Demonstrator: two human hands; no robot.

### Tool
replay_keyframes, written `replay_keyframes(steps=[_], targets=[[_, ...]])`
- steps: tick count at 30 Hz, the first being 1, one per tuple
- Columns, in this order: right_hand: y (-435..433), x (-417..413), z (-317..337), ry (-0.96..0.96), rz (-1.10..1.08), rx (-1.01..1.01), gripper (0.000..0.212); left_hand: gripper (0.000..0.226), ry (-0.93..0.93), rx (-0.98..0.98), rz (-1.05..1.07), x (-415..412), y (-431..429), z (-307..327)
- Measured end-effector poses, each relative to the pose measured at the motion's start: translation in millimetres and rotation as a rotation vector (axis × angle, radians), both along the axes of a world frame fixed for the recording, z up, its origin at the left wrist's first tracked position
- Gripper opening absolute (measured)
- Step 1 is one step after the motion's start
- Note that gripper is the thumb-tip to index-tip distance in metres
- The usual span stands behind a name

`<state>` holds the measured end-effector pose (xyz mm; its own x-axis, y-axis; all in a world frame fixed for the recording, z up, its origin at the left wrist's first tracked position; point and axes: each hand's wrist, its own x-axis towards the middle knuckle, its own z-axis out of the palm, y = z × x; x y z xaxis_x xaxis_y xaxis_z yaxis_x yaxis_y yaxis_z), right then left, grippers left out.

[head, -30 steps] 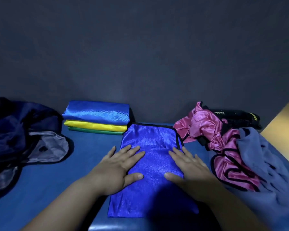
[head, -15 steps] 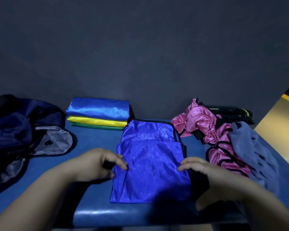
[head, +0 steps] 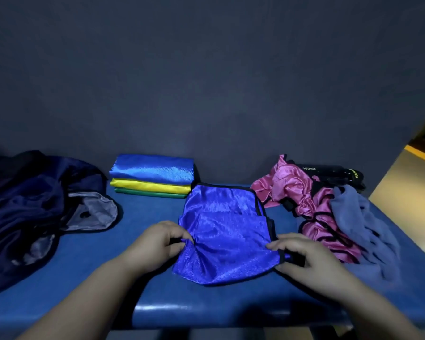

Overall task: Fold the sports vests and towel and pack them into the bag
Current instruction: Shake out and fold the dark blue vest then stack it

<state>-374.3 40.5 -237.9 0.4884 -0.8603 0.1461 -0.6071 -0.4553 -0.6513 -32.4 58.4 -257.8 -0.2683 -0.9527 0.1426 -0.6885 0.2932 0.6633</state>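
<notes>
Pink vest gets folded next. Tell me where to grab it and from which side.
Probably best to take the pink vest by the raised bunch at its far-left end, coming from the left. That bunch stands free, whereas the grey towel drapes over its right side and a black item lies behind it. The left hand and right hand pinch the blue vest now.

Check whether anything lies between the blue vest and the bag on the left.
Nothing visible. Left hand and right hand pinch the blue vest; only bare bench lies between it and the bag. The folded stack sits farther back.
</notes>
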Motion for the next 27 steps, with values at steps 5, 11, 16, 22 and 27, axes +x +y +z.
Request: replay_keyframes(steps=[5,11,16,22,27], targets=[[9.1,-9.2,27.9,-0.142,0.054,0.124,0.016,0.028,0.246,0.195,-0.012,-1.6,18.9,14.9],[19.7,-18.2,56.8,-0.355,0.141,0.39,0.014,0.011,0.387,0.342,-0.093,-4.0,42.6,38.8],[12.4,-9.3,61.1,-0.453,0.065,0.494,0.037,0.046,0.65,0.425,-0.113,-8.4,47.6,44.0],[-18.5,24.3,35.0,-0.677,-0.406,0.456,0.006,0.037,0.911,0.365,0.279,-24.4,24.4,31.4],[-41.4,30.4,7.7,-0.313,-0.558,0.175,0.053,0.046,0.499,0.348,0.426,-29.4,14.8,30.4]])
